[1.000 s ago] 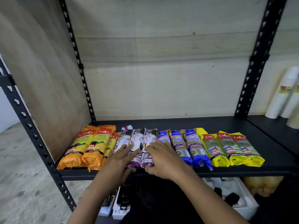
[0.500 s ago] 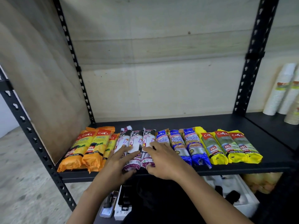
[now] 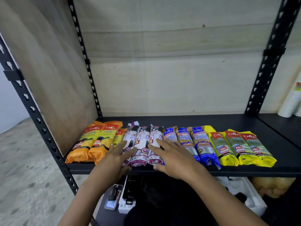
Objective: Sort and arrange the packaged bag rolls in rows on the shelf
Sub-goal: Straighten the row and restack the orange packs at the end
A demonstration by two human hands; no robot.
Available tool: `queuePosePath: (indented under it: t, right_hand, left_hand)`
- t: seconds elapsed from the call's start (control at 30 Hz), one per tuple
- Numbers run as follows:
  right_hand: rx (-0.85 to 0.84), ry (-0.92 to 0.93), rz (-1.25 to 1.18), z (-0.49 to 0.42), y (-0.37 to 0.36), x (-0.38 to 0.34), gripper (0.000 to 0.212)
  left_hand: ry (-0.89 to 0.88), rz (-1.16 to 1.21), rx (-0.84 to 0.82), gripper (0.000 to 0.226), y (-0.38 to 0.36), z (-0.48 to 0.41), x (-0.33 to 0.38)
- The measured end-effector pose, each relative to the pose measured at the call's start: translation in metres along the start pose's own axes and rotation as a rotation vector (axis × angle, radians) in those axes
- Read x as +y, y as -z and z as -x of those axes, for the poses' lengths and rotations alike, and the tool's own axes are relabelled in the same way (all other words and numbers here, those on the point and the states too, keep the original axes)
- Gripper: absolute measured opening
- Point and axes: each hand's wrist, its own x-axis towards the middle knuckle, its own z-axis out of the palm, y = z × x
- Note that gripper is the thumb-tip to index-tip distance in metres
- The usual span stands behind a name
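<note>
Packaged bag rolls lie side by side along the front of a black shelf (image 3: 195, 121). From left to right: orange rolls (image 3: 96, 141), white-and-purple drawstring rolls (image 3: 141, 144), blue handle-bag rolls (image 3: 198, 144), yellow rolls (image 3: 241, 147). My left hand (image 3: 114, 159) lies flat, fingers straight, over the leftmost white-and-purple roll and the third orange roll. My right hand (image 3: 172, 157) lies flat with spread fingers over the rightmost white-and-purple roll and the first blue roll. Neither hand grips anything.
Black perforated uprights (image 3: 268, 54) frame the shelf, with a wooden side panel (image 3: 48, 70) at left. Stacked paper cups (image 3: 291, 98) stand on the neighbouring shelf at right. Below are small boxes (image 3: 123, 198) and a white foam tray (image 3: 254, 201).
Both hands have stayed on the middle rolls, my left hand sliding slightly left and back. The camera view has tilted a little upward.
</note>
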Motion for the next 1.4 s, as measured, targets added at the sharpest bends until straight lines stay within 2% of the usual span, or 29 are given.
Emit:
queuePosePath:
  t: [0.13, 0.4, 0.87, 1.13, 1.27, 1.4]
  right_hand:
    - [0.018, 0.022, 0.0, -0.002, -0.004, 0.003, 0.074]
    - [0.077, 0.035, 0.049, -0.004, -0.01, 0.003, 0.071]
    - [0.041, 0.023, 0.024, -0.009, -0.012, 0.005, 0.073]
    - [0.016, 0.02, 0.003, -0.009, -0.009, 0.006, 0.076]
    - [-0.014, 0.01, -0.031, -0.005, 0.0, 0.004, 0.082]
    - [0.07, 0.018, -0.052, -0.005, 0.017, -0.01, 0.078]
  left_hand:
    - [-0.012, -0.003, -0.041, 0.074, 0.004, 0.001, 0.006]
    - [0.002, 0.022, -0.002, 0.066, 0.004, -0.001, 0.006]
    - [0.018, 0.011, 0.023, 0.06, 0.001, -0.007, 0.006]
    - [0.001, 0.027, 0.04, 0.064, -0.005, -0.007, 0.003]
    - [-0.014, 0.066, 0.059, 0.076, -0.013, 0.0, 0.002]
    - [-0.038, 0.079, 0.154, 0.084, -0.004, 0.017, -0.003]
